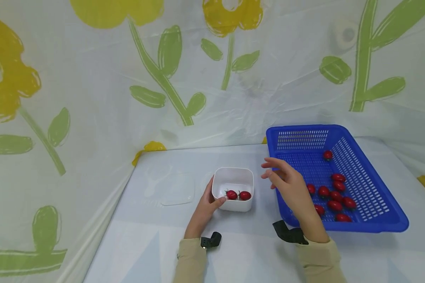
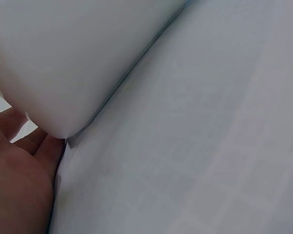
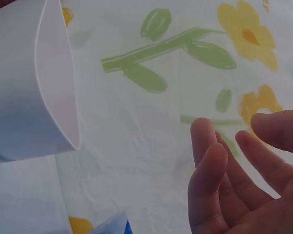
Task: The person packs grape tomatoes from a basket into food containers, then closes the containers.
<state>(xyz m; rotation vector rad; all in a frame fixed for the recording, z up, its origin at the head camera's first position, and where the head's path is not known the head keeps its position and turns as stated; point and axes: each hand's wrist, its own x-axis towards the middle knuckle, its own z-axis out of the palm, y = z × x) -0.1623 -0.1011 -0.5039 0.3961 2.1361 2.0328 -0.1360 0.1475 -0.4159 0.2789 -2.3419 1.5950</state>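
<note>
Curtained work area, flower-printed sheeting (image 1: 102,78), white tabletop (image 1: 249,243)

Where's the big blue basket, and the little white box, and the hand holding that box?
Blue basket (image 1: 302,138): head view, on its far wall.
White box (image 1: 238,206): head view, on its near outer wall.
Left hand (image 1: 204,207): head view, on the back of the hand.
</note>
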